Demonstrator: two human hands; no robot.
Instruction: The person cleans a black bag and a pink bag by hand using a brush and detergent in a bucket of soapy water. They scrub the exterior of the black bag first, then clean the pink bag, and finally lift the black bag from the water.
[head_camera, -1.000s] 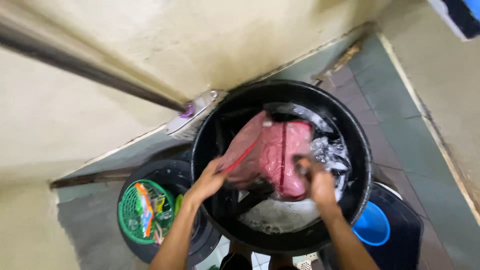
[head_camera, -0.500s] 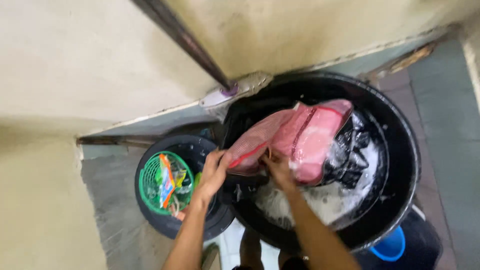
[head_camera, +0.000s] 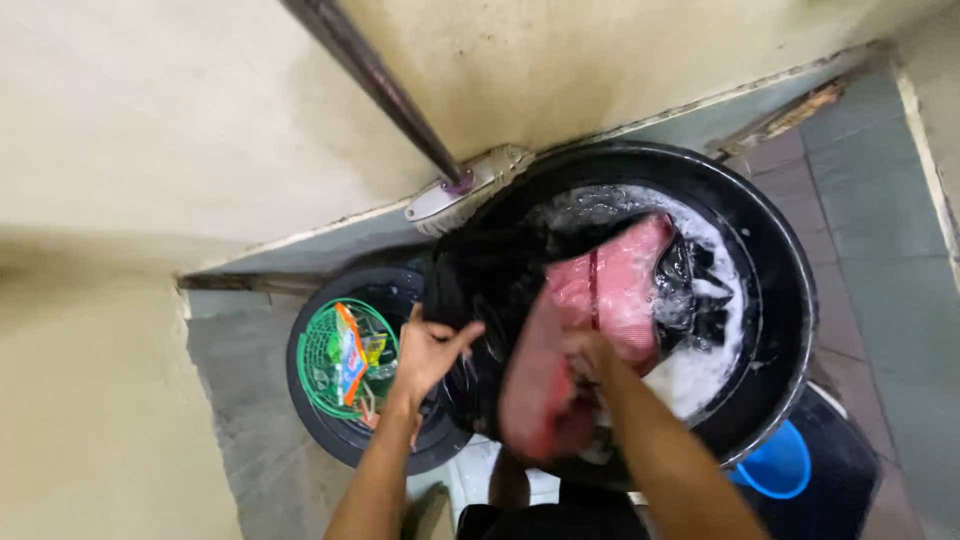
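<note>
We are lifting a wet pink cloth garment (head_camera: 600, 330) over the near rim of the big round black plastic tub (head_camera: 790, 300) of soapy water; right hand (head_camera: 590, 352) is gripping it, left hand (head_camera: 430, 350) is pinching dark wet fabric (head_camera: 490, 280). Dripping cloth is likely wetting the green basket (head_camera: 320, 355) alongside.
</note>
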